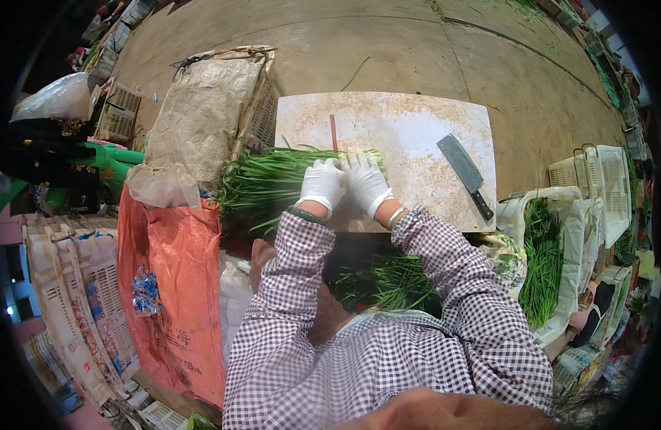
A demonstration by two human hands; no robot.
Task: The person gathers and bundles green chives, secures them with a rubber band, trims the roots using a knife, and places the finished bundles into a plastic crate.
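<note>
A bunch of long green chives (259, 179) lies across the left part of a stained white board (409, 118), its leaves spilling over the left edge and its pale ends pointing right. My white-gloved left hand (322, 183) is closed on the bunch, while my gloved right hand (363, 179) grips it just to the right, near the pale ends. A thin red strip (333, 129) lies behind the bunch, partly covered by it. A cleaver (463, 172) with a black handle rests on the board's right side.
Crates (119, 107) stand at left, near a sack-covered load (201, 107). An orange sack (166, 272) hangs at near left. A lined basket of greens (542, 265) stands at right. More greens (388, 279) lie below the board. Concrete floor (380, 50) lies beyond.
</note>
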